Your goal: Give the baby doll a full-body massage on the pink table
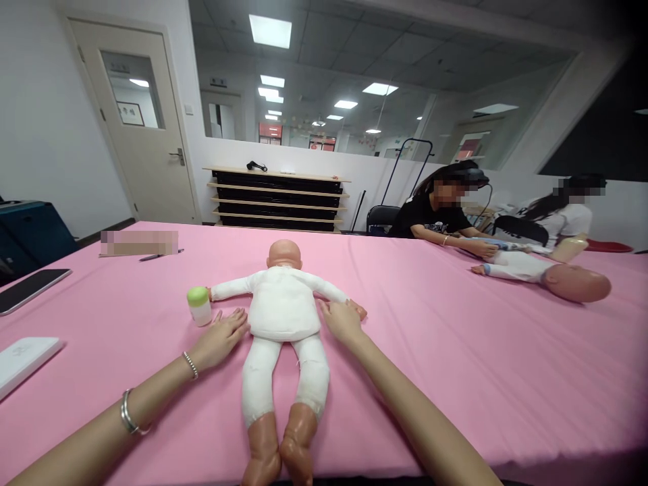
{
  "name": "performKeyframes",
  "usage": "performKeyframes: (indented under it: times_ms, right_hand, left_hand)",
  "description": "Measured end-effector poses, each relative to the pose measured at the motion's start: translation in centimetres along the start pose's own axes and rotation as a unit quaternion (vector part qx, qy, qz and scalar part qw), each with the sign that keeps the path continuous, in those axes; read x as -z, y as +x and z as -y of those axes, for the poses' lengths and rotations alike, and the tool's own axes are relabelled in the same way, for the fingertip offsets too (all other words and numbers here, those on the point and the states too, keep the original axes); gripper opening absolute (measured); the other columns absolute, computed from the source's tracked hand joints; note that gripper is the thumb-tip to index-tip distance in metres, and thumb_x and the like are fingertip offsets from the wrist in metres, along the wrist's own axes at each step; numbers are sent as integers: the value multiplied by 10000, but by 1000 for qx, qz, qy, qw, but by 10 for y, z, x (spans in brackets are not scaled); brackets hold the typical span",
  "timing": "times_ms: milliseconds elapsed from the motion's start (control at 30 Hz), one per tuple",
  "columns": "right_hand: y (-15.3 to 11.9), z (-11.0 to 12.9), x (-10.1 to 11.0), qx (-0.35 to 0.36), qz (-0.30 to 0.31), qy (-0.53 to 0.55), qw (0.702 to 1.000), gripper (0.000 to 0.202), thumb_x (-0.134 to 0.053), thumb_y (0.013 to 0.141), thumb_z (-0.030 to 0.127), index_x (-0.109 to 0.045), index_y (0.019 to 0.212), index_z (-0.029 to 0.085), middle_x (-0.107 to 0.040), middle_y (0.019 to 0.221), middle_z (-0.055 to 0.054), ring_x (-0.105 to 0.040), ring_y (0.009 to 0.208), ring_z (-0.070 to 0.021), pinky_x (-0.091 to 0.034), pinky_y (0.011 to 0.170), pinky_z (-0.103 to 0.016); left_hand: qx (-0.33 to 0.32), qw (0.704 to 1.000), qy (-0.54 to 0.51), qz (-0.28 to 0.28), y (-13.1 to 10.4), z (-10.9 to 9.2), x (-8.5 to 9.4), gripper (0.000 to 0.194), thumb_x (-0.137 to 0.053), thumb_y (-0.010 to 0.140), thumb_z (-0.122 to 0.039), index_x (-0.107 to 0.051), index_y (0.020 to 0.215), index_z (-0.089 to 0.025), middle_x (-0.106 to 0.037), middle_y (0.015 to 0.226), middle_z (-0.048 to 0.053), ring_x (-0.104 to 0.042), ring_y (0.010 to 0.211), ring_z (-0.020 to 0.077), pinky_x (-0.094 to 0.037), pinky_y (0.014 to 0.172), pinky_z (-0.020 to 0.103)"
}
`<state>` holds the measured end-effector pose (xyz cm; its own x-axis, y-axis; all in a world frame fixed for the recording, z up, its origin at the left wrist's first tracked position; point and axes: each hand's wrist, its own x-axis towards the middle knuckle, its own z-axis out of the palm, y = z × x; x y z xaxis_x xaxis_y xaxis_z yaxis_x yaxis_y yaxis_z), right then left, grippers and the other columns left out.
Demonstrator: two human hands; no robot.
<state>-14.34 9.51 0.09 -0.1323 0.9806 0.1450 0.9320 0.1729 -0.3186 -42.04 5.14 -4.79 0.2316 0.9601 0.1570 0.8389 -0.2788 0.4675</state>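
Observation:
A baby doll with a white cloth body and bare plastic head, hands and feet lies stretched out on the pink-covered table. Its head points away from me, with no facial features showing. My left hand rests flat beside the doll's waist, palm down, fingers extended and holding nothing. Close to those fingers stands a small clear jar with a green lid, next to the doll's hand. On the opposite side, my right hand is at the doll's waist below its arm. Its fingers are bent downward and mostly hidden.
A phone, a white box-like device and a pen lie on the left of the pink tablecloth. At the far right, a person handles a second doll; another person sits beyond.

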Motion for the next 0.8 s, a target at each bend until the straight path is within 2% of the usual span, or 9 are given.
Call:
performKeyframes:
  times_ms: [67, 100, 167, 233, 300, 367, 533, 700, 800]
  right_hand:
    - [13, 6, 4, -10, -37, -4, 999, 522, -211, 905, 395, -610, 1100, 120, -596, 1126, -127, -519, 1136, -211, -317, 1056, -383]
    - [21, 11, 3, 26, -57, -2, 998, 486, -236, 900, 372, -569, 1164, 136, -548, 1213, -110, -479, 1190, -202, -304, 1075, -375]
    - [37, 23, -5, 142, -67, -4, 988, 489, -271, 892, 362, -403, 1329, 185, -348, 1406, -60, -307, 1336, -178, -193, 1147, -397]
    - [51, 26, -19, 220, -13, -6, 975, 542, -266, 890, 427, -240, 1404, 257, -157, 1481, -12, -164, 1397, -170, -102, 1158, -466]
    - [60, 16, -34, 237, 42, 3, 971, 527, -178, 903, 447, -177, 1412, 311, -89, 1492, 21, -105, 1411, -154, -95, 1150, -489]
    - [63, -5, -46, 207, 48, 6, 977, 514, -101, 910, 430, -166, 1410, 332, -83, 1493, 37, -92, 1412, -139, -97, 1155, -469]
    - [58, -51, -58, 67, -26, -51, 996, 580, -200, 889, 465, -192, 1422, 237, -102, 1494, -4, -120, 1406, -160, -70, 1173, -408]
    - [51, -57, -58, 0, -55, -95, 994, 617, -277, 859, 343, -151, 1433, 157, -81, 1494, -30, -92, 1408, -148, -45, 1165, -437]
    - [46, -56, -54, -104, -114, -103, 983, 652, -328, 820, 267, -147, 1432, 135, -78, 1493, -72, -88, 1405, -186, -36, 1141, -495]
  left_hand:
    - [19, 994, -10, -103, 12, -15, 8, 549, -207, 923, -413, -408, 1343, -123, -371, 1398, 108, -285, 1322, 252, -186, 1099, 470]
    - [21, 987, -1, -158, 22, -25, 10, 572, -221, 920, -404, -320, 1387, -89, -320, 1424, 126, -236, 1342, 251, -199, 1098, 457]
    - [-40, 977, 60, -199, 47, -42, 9, 647, -316, 895, -432, -176, 1437, -109, -188, 1478, 114, -72, 1378, 260, -79, 1105, 510]
    - [-93, 982, 96, -135, 70, -49, 3, 612, -327, 891, -456, -201, 1435, -205, -167, 1490, 61, -19, 1381, 257, -44, 1087, 550]
    - [-87, 992, 86, -40, 86, -40, -6, 537, -252, 911, -467, -248, 1416, -284, -176, 1490, 16, -29, 1381, 258, -81, 1065, 582]
    - [-56, 996, 68, 4, 91, -19, -14, 517, -167, 923, -470, -248, 1410, -317, -146, 1495, -8, -59, 1382, 247, -94, 1064, 575]
    - [56, 989, 133, -13, 83, 36, -19, 580, -175, 922, -454, -164, 1444, -202, -112, 1500, 45, -57, 1383, 211, -85, 1103, 475]
    - [147, 971, 188, -33, 75, 39, -14, 644, -184, 905, -454, -115, 1444, -108, -36, 1500, 56, -14, 1387, 205, -18, 1089, 539]
    - [189, 958, 210, -57, 74, 32, -12, 638, -238, 890, -392, -133, 1439, -86, -26, 1500, 62, 2, 1387, 217, -6, 1084, 555]
